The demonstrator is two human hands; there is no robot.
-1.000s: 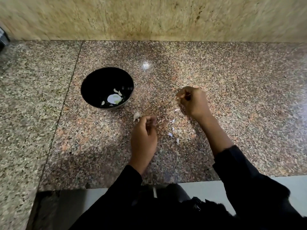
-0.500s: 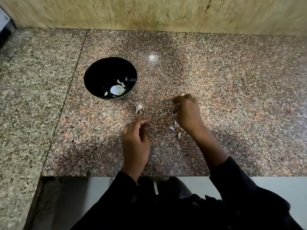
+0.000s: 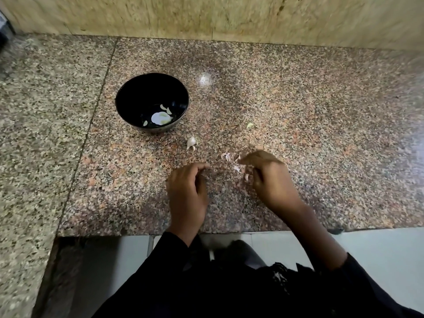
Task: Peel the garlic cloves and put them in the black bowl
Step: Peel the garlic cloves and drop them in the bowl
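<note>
Granite countertop (image 3: 298, 106) carries all items. Left hand (image 3: 187, 193) rests on it, fingers curled loosely; whether they pinch anything cannot be told. Right hand (image 3: 268, 177) lies just beside it, apart, fingers bent down among garlic skin scraps (image 3: 236, 167) (contents of its grip are hidden). One unpeeled garlic clove (image 3: 191, 142) sits just beyond the left hand. Farther beyond stands the black bowl (image 3: 137, 92), holding peeled cloves (image 3: 165, 109).

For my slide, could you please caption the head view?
Two hands peel garlic beside a black bowl on speckled granite counter.
</note>
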